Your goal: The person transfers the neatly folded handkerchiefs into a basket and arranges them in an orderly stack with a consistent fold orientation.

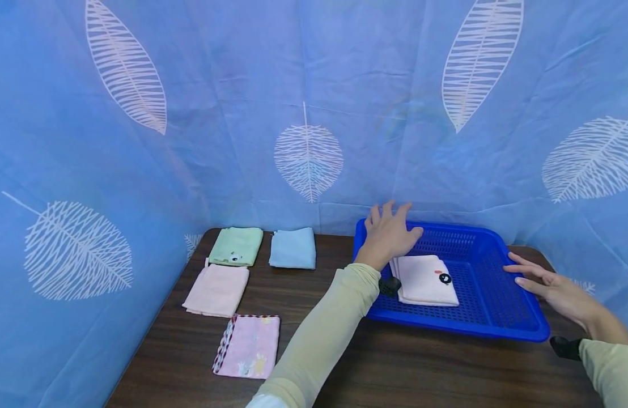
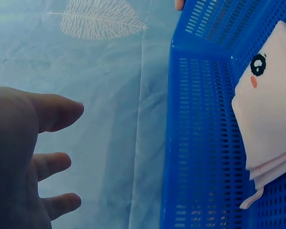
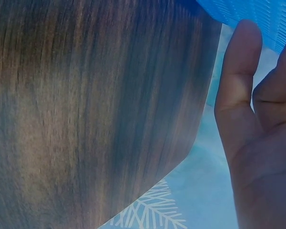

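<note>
While my left hand point(image 1: 387, 235) hovers, grip wide, over the blue basket's point(image 1: 518, 323) 9 o'clock rim, my right hand point(image 1: 554, 289), fingers straight, touches its 3 o'clock rim; bare counter point(image 1: 421, 368) at 6 o'clock.

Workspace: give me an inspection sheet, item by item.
Surface: dark wooden table.
Job's things: blue basket on the table's right, holding a folded white towel.
Clutter: four folded cloths on the left: green cloth, light blue cloth, pale pink cloth, patterned pink cloth.
Grippers: left hand open over the basket's far left corner; right hand open at its right rim.
Cables: nothing seen.
Surroundings: blue leaf-print curtain behind and at both sides.
</note>
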